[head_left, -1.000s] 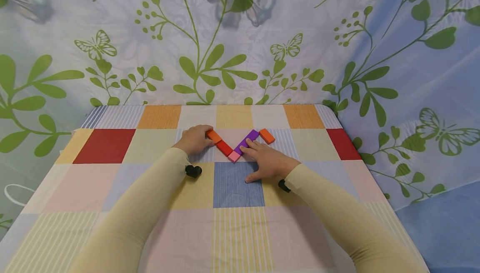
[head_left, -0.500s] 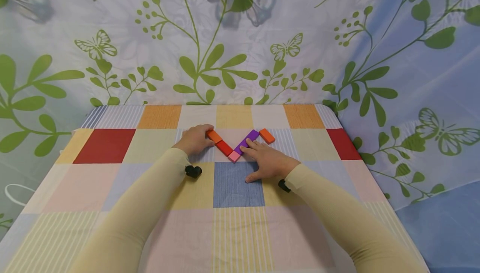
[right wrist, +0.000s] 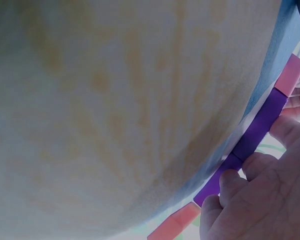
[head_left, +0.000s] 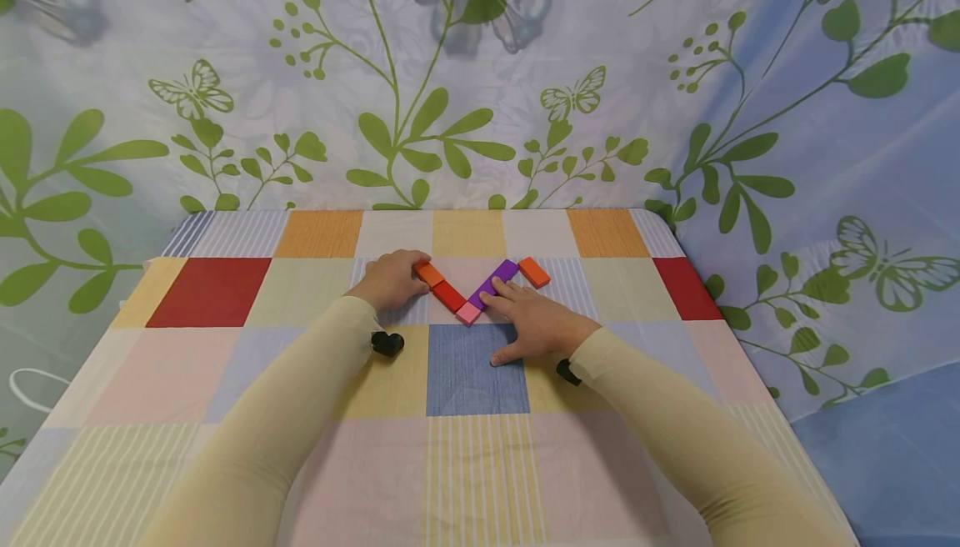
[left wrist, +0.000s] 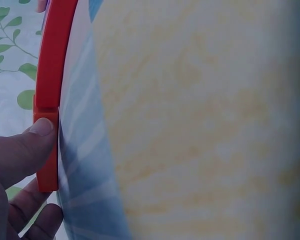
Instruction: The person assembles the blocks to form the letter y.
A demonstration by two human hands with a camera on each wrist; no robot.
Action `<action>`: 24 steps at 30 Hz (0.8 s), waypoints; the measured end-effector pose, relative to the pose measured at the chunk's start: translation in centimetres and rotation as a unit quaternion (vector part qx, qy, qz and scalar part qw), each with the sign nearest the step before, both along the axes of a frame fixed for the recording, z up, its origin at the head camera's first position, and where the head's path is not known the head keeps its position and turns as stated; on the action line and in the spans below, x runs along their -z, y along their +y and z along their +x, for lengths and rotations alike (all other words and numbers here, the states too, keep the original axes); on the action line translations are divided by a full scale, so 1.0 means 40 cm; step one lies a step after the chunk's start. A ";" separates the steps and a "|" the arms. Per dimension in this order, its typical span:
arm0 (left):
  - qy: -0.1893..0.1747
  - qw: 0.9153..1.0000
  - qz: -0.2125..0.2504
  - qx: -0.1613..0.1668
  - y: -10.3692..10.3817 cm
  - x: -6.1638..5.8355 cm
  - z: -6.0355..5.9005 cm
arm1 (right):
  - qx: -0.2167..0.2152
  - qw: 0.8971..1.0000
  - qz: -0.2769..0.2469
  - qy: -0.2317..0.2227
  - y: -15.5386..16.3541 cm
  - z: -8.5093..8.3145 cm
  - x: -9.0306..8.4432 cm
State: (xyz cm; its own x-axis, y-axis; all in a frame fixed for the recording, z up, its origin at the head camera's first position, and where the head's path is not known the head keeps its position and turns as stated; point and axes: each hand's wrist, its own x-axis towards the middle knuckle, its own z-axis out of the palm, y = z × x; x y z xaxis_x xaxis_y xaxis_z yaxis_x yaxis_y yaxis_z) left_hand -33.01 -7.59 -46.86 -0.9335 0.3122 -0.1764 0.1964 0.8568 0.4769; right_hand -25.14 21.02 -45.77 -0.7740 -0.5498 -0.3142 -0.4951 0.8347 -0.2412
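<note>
Aligning flat blocks into a V on the checked desk [head_left: 225, 363].
Left hand [head_left: 388, 280] presses fingertips on the orange block [head_left: 428, 273], which abuts the red block [head_left: 448, 296]; right hand [head_left: 534, 323], fingers fairly straight, touches the purple blocks [head_left: 494, 282] beside the pink block [head_left: 468, 313] at the apex. Judged mostly done: a second orange block [head_left: 533, 272] lies slightly off the right arm's line. Leaf-print curtain [head_left: 480, 72] behind; nothing obstructs.

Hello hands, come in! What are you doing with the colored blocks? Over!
Left hand fingers on the orange block, beside the red block. Right hand fingertips against the purple block. Blocks form a V at the pink block. Nothing in the way.
</note>
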 end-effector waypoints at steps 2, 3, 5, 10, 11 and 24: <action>0.000 1.000 0.003 -0.002 0.001 0.000 0.001 | 0.001 1.000 0.002 -0.001 -0.001 -0.001 0.000; -0.001 1.000 0.005 -0.002 0.002 0.000 0.001 | 0.002 1.000 0.003 -0.001 -0.001 -0.001 0.001; -0.002 1.000 0.007 -0.003 0.002 -0.001 0.002 | 0.002 1.000 0.002 -0.002 0.000 -0.002 0.001; -0.001 1.000 0.006 -0.003 0.003 -0.002 0.005 | 0.002 1.000 0.000 -0.003 0.001 -0.003 0.002; 0.000 1.000 0.006 -0.003 0.003 -0.002 0.005 | 0.001 1.000 -0.001 -0.002 0.002 -0.004 0.002; -0.007 1.000 0.001 -0.005 0.008 -0.004 0.008 | 0.002 1.000 -0.001 -0.003 0.002 -0.004 0.003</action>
State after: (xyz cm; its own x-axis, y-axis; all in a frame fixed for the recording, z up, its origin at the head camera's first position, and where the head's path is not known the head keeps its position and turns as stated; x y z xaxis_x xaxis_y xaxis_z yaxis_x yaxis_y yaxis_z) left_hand -32.70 -7.26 -46.68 -0.9341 0.3027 -0.1895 0.1801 0.8574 0.4820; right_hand -25.30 21.10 -45.88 -0.7739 -0.5480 -0.3175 -0.4905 0.8357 -0.2469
